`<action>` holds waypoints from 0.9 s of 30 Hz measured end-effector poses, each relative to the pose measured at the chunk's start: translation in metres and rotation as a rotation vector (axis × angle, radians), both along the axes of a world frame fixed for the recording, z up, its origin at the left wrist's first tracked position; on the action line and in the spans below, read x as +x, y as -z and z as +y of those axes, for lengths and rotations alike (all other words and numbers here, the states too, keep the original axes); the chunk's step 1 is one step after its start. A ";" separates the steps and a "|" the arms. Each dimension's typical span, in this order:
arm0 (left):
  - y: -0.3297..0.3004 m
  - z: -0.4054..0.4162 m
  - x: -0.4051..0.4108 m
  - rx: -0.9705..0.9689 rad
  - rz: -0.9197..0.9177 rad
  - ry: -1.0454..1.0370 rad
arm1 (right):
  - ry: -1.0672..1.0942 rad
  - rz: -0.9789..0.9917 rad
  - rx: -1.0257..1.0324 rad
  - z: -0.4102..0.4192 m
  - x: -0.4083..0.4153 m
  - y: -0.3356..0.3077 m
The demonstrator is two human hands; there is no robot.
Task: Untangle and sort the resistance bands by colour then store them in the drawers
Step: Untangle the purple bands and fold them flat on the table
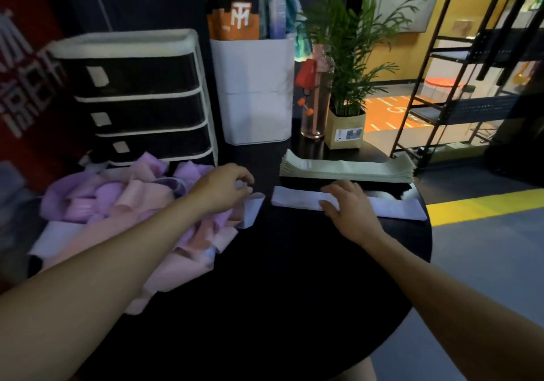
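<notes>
An orange bag (232, 12) shows a white "TM" logo. The left hand (223, 189) pinches a lavender band (251, 210) beside the tangled pile (117, 204); the right hand (347, 204) presses flat on a folded lavender band (294, 199).

Top centre: I see a white bin (253, 92) holding a printed bag (232, 4); a spray bottle (277, 6) beside it
Right of that: a potted plant (347, 115); a clear bottle (313, 107) just left of it
Far right: I make out black metal shelving (459, 65); a yellow floor stripe (485, 205) below
</notes>
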State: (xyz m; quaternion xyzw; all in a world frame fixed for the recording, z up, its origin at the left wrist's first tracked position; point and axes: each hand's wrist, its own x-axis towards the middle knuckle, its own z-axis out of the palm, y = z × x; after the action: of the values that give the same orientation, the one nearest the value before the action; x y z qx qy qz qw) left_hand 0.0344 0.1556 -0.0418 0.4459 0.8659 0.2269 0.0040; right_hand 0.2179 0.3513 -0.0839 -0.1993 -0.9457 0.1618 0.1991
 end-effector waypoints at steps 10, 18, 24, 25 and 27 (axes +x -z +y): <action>-0.007 -0.070 0.005 0.130 -0.016 -0.061 | -0.121 0.012 -0.412 -0.102 -0.076 -0.011; -0.024 -0.071 -0.002 0.322 -0.208 -0.060 | -0.286 0.233 -0.298 -0.111 -0.106 -0.092; -0.054 -0.060 -0.005 0.659 -0.356 -0.038 | -0.345 0.392 -0.254 -0.111 -0.118 -0.157; -0.061 -0.059 -0.005 0.690 -0.363 -0.024 | -0.343 0.409 -0.250 -0.110 -0.120 -0.165; -0.072 -0.056 -0.002 0.730 -0.401 0.026 | -0.331 0.444 -0.269 -0.107 -0.123 -0.178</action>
State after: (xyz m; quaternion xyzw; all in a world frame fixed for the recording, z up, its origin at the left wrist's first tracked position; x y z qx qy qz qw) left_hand 0.0325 0.0995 0.0307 0.3760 0.7049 0.6013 0.0169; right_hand 0.0947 0.2439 0.0939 -0.0271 -0.8687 0.3556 0.3438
